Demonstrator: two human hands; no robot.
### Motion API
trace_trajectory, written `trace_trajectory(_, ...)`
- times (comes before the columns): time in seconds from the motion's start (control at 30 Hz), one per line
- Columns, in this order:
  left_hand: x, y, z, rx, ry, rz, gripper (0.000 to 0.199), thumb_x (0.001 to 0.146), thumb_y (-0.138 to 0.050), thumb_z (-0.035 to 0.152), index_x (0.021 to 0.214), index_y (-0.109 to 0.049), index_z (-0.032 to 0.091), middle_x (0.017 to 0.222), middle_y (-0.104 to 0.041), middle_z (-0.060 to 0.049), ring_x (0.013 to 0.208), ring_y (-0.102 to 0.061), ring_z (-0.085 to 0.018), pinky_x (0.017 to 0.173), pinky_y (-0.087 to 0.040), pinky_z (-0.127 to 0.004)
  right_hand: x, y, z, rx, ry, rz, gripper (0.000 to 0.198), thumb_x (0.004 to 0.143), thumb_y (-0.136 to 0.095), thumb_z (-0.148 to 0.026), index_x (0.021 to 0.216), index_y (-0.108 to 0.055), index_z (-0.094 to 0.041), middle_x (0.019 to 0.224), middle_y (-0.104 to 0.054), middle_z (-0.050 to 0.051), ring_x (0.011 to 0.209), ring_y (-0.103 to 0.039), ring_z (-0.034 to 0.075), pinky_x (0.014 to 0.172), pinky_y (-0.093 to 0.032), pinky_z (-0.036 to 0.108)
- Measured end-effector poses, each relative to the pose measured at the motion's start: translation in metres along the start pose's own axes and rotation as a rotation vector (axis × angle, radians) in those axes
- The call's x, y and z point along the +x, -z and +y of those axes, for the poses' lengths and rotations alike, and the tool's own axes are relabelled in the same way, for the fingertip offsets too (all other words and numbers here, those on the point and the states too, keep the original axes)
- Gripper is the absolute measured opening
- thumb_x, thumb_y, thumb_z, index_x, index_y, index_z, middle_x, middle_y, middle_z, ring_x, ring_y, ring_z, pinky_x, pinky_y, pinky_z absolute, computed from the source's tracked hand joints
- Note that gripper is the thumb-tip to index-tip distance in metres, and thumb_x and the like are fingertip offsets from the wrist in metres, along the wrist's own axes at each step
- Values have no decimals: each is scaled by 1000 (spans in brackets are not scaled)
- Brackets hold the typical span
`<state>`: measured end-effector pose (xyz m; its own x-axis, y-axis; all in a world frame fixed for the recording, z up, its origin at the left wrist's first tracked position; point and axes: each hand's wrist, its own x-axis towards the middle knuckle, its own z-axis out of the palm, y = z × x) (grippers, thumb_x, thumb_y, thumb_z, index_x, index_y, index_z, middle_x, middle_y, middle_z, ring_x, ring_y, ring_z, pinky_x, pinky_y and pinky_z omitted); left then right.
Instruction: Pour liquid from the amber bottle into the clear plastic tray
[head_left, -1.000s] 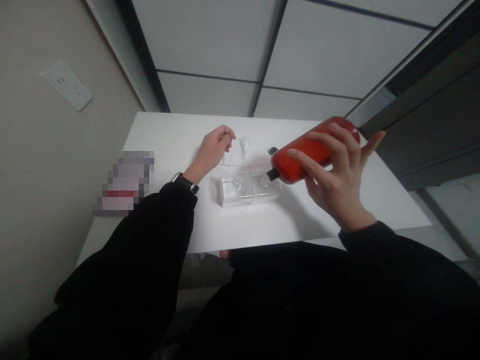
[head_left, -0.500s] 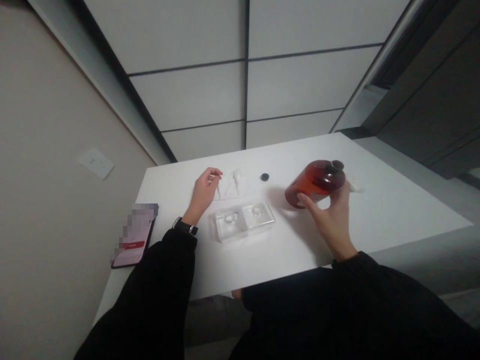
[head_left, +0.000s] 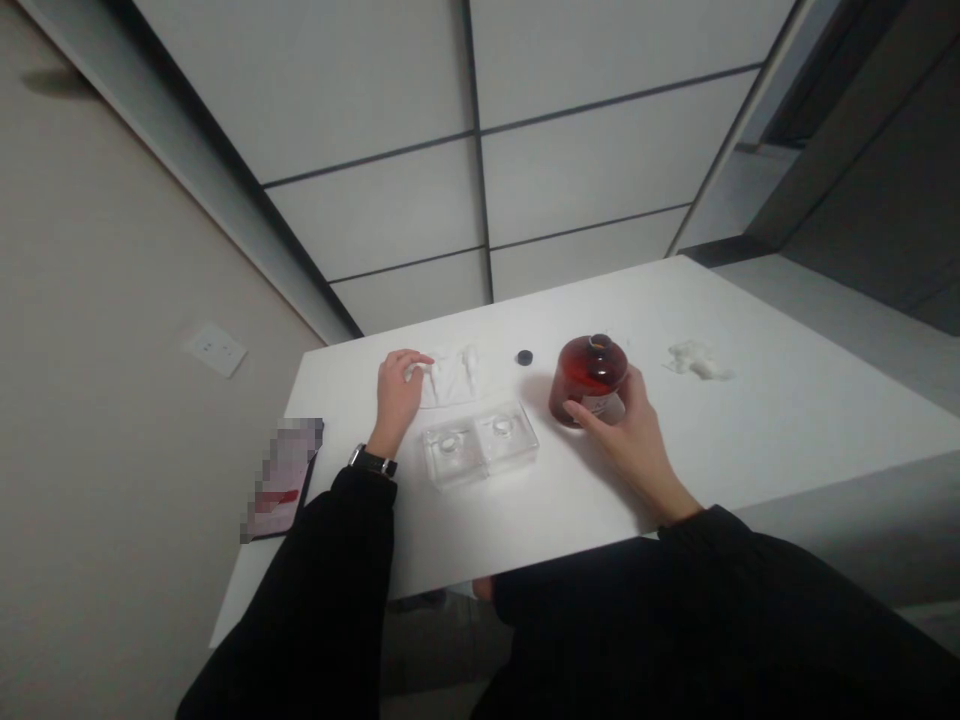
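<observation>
My right hand (head_left: 626,425) is wrapped around the side of a reddish-brown glass bottle (head_left: 586,370) with a pale label. The bottle is upright, its neck uncapped, and seems to rest on the table. Near its left side lies a small black cap (head_left: 525,357). My left hand (head_left: 399,385) rests beside a white tissue (head_left: 450,375), fingers loosely bent, thumb apart and nothing visible in it. On the tissue are slim whitish items too faint to name. Between my hands sits a clear two-part box (head_left: 484,460), with a round ring shape in each half.
The white table (head_left: 787,400) runs off to the right, where a crumpled tissue (head_left: 697,360) lies. A phone (head_left: 281,490) is at the left edge. Behind stand pale panelled doors (head_left: 390,220); a wall with a socket (head_left: 217,350) is on the left.
My right hand has brought the bottle from tilted to upright, lower and to the left. The crumpled tissue behind it now shows fully. My left hand has barely moved beside the flat tissue.
</observation>
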<state>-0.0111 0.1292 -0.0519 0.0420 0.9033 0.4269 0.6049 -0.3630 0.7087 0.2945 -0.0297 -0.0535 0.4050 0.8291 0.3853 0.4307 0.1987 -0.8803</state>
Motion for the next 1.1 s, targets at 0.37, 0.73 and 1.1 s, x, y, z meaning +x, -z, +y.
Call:
trace_trajectory(0.37,0,-2,4,-82,5,52,25,95,-61,22,74,-47,24,102,-70,-7,107,-64,-24,105,-47,-43,-11,-1,-4,-35,162,76,60,101,-50,-63,148,-48,-25,148,-56,18,139,-54,36,117,-42,63)
trace_trajectory(0.73,-5,-5,17,-87,-57,-2,47,92,-71,32,55,-46,21,106,-73,-7,104,-66,-23,107,-47,-42,-55,-13,-60,-541,686,-434,46,108,-53,-41,148,-64,-22,60,-71,-2,50,-61,15,54,-38,29)
trace_trajectory(1.1,-6,-8,24,-209,-88,-10,45,109,-43,43,70,-55,24,96,-68,-7,103,-64,-22,104,-47,-38,-68,-32,-80,-502,347,-644,68,107,-50,-53,163,-44,-14,56,-70,-3,47,-66,19,55,-42,29)
